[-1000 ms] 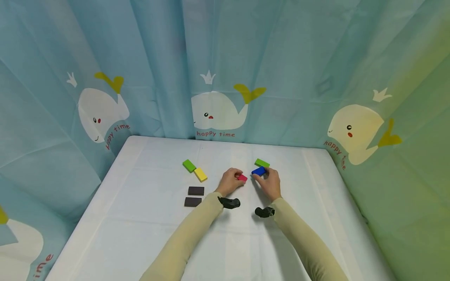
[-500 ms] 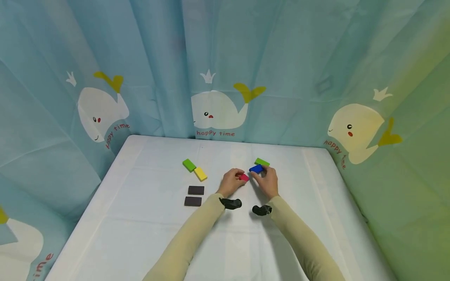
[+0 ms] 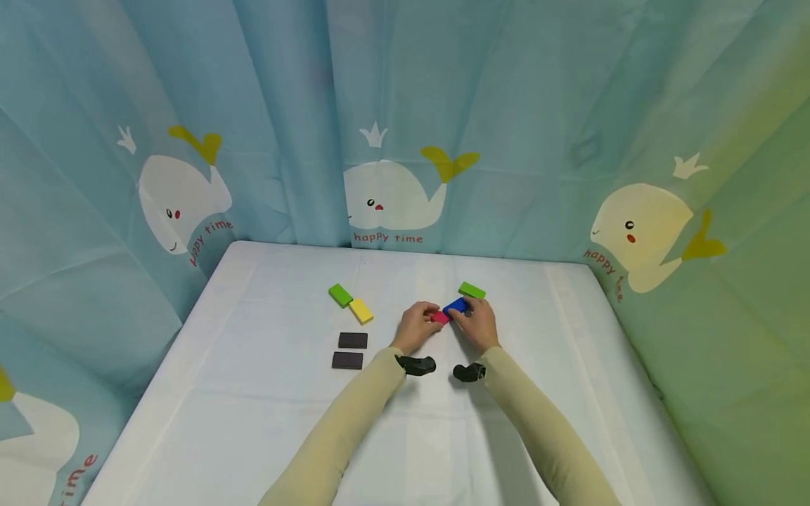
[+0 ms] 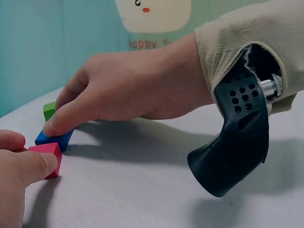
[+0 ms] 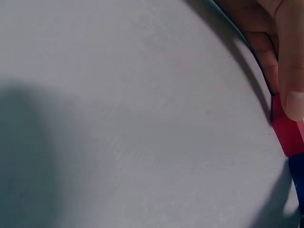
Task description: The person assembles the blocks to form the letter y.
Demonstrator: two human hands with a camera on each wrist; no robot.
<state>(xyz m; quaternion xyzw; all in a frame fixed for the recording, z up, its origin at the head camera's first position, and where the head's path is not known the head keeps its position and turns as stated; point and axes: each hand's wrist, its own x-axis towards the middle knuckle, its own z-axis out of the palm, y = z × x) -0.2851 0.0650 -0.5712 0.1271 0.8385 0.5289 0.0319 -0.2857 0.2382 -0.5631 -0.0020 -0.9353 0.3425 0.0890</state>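
Note:
Between the thumb and fingers of my left hand [image 3: 415,327] is a red block [image 3: 440,318], pinched at its near side. My right hand [image 3: 479,325] pinches a blue block [image 3: 455,307] whose end meets the red one. In the left wrist view the red block [image 4: 49,156] stands in front of the blue block [image 4: 56,139], and the right hand [image 4: 128,85] reaches down onto the blue one with its thumb. The right wrist view catches the red block [image 5: 287,130] under the left thumb and an edge of the blue block [image 5: 297,173]. A green block [image 3: 472,289] lies just behind the right fingers.
Left of the hands, another green block [image 3: 339,295] touches a yellow block [image 3: 361,311] at a corner. Two dark brown blocks [image 3: 353,340] lie nearer on the white table [image 3: 221,414]. A blue whale-print curtain [image 3: 519,126] surrounds the table's back and sides.
My right hand has brought the blue block leftward until it meets the red one. My left hand has shifted slightly right with the red block.

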